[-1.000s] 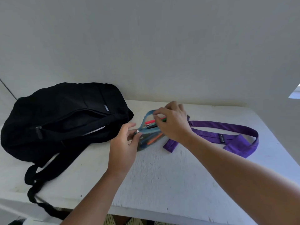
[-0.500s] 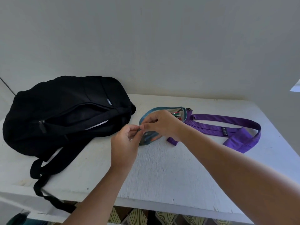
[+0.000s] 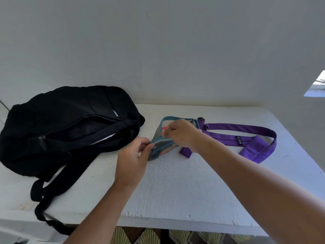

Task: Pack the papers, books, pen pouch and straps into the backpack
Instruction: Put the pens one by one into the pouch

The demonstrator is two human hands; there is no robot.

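A clear pen pouch [image 3: 162, 150] with a teal zip edge sits at the table's middle, coloured pens showing inside. My left hand [image 3: 133, 159] pinches its near left corner. My right hand [image 3: 181, 133] pinches the zip pull at the pouch's top edge. The black backpack [image 3: 66, 124] lies on its side to the left, its main zip gaping, with white paper [image 3: 105, 139] visible inside. A purple strap [image 3: 246, 140] lies in a loop just right of the pouch, partly under my right wrist.
The white table [image 3: 175, 191] ends at a near edge low in view, and patterned floor shows beneath it. The backpack's black shoulder straps [image 3: 45, 189] hang over that front edge at the left. A grey wall stands close behind everything.
My right hand has moved from the pouch's left end rightward along the zip edge, drawing the pull. My left hand keeps its pinch on the corner. The view shifted slightly.
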